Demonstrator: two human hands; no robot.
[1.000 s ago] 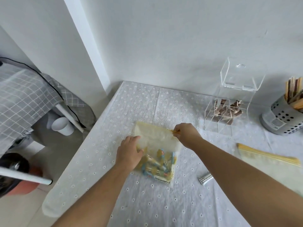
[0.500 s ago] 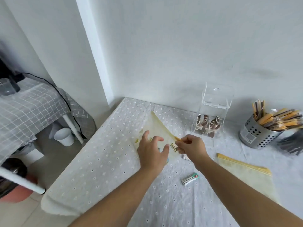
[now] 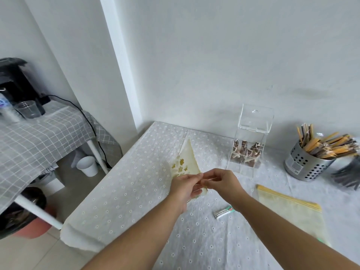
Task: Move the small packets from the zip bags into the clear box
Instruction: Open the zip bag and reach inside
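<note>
- A table (image 3: 124,193) in a white eyelet cloth sits tight in a white-walled corner; off to the left, a side table (image 3: 39,133) under grey checked fabric carries a black machine (image 3: 13,82) and a clear cup (image 3: 27,109).
- Against the wall stands the clear box (image 3: 251,137), hard see-through acrylic, lid tipped up, brown packets (image 3: 246,152) piled in its lower compartments.
- Right of it, a perforated metal pot (image 3: 303,166) bristles with yellow and brown sticks.
- Flat on the cloth at right lies a second zip bag (image 3: 288,211), pale yellow film with a yellow zip strip; one small white and green packet (image 3: 223,212) lies loose nearby.
- Centre stage: the zip bag (image 3: 188,162), soft and translucent with yellow flower prints, lifted off the table, one corner pointing up.
- Left hand (image 3: 184,189) curls under it, fingers pinched on the edge; right hand (image 3: 220,182) pinches the same edge, fingertips meeting.
</note>
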